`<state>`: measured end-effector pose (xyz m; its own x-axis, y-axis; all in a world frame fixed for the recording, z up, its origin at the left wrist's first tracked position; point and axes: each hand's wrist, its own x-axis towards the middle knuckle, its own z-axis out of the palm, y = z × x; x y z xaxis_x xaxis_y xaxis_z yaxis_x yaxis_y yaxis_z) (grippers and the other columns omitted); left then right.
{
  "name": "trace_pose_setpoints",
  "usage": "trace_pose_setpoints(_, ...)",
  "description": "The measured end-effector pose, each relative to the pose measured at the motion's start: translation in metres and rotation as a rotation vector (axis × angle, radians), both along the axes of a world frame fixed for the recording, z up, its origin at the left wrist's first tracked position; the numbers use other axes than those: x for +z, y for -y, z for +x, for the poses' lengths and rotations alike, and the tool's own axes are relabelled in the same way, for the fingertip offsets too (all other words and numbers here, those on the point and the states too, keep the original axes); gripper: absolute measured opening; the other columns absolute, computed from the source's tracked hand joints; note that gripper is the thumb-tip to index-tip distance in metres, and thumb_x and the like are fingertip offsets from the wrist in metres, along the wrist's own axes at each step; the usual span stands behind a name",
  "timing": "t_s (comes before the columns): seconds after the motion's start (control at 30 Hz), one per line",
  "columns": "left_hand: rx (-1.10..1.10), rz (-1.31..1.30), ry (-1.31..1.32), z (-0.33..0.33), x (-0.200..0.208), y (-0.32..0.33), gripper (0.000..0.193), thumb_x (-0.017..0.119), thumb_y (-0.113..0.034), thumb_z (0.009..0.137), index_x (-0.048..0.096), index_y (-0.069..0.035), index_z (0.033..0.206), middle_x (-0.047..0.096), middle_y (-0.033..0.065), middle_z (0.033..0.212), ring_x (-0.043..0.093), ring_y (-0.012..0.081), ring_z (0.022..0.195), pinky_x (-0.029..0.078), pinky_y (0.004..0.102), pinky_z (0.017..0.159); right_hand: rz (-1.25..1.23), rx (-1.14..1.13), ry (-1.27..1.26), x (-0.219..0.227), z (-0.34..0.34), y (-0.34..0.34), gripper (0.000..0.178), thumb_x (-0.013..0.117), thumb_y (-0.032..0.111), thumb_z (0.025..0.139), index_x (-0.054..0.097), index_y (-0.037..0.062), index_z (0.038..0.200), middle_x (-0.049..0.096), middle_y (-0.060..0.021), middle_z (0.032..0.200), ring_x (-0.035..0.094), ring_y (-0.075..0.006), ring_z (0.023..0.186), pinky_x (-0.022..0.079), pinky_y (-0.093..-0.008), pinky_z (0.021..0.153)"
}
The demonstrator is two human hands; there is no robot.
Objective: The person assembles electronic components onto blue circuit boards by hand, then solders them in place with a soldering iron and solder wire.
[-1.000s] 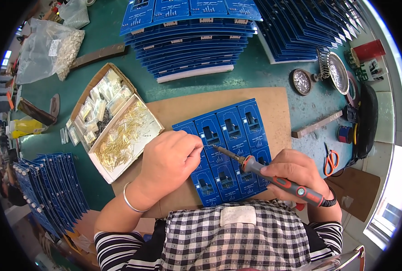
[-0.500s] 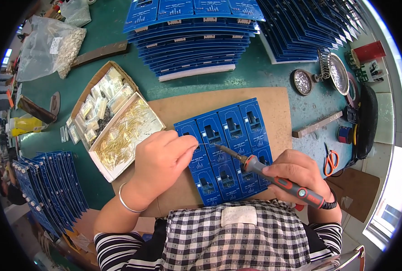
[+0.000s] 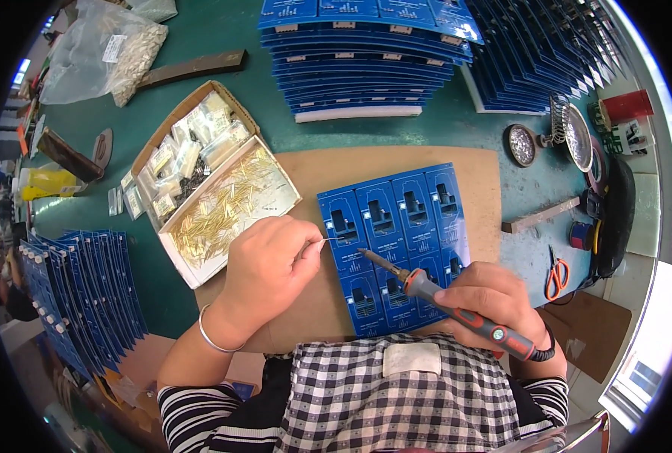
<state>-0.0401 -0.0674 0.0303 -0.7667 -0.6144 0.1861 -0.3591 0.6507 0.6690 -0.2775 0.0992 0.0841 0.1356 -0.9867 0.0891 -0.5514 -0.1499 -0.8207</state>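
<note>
Nearest is the person's checked apron (image 3: 389, 396), just below the blue board (image 3: 407, 243), which lies flat on a brown sheet (image 3: 481, 200), likely so both hands can reach it. At the right of the board, the right hand (image 3: 494, 294) has its fingers wrapped around the fat handle of a soldering iron (image 3: 426, 287), well back from the metal, I think so the heat stays off the skin. The iron's tip slants in over the board; I can't tell if it touches. At the left of the board, the left hand (image 3: 269, 257) pinches a thin wire (image 3: 334, 239) between thumb and finger, its end sticking out at the board's left edge, perhaps to keep the skin away from the hot tip. Well to the right of the board lie orange scissors (image 3: 557, 277). Up and left of the board, a box (image 3: 284, 198) holds gold pins (image 3: 226, 205) and little bags (image 3: 189, 157), close enough to grab from. Farther, up and right of the board, sits a coil stand (image 3: 560, 117), maybe for resting the iron. Farthest, past the board's top edge across the green worktop (image 3: 351, 134), rises a tall stack of blue boards (image 3: 362, 64).
</note>
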Motion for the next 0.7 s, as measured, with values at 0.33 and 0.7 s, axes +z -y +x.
trace_pose_setpoints(0.33,-0.03,-0.046,-0.059,-0.004,-0.004,-0.001,0.013,0.068,0.0,0.07,0.06,-0.006,0.077,0.054,0.0069,0.063,0.053,0.0237,0.056,0.042,0.035,0.052,0.005,0.0,-0.011,-0.003,0.007,0.011,0.042,0.076,0.0,0.065,0.066,0.0054,0.105,0.063,-0.0079,0.082,0.063,-0.0237,0.072,0.05,-0.0337,0.062)
trace_pose_setpoints(0.7,-0.12,-0.142,0.026,-0.001,-0.002,0.001,0.015,0.069,-0.005,0.069,0.059,-0.009,0.079,0.053,0.0049,0.066,0.055,0.0234,0.062,0.045,0.0345,0.054,0.011,0.007,-0.05,0.002,0.01,0.01,0.044,0.076,-0.001,0.063,0.065,0.0057,0.105,0.063,-0.0073,0.082,0.063,-0.0231,0.072,0.05,-0.0331,0.062)
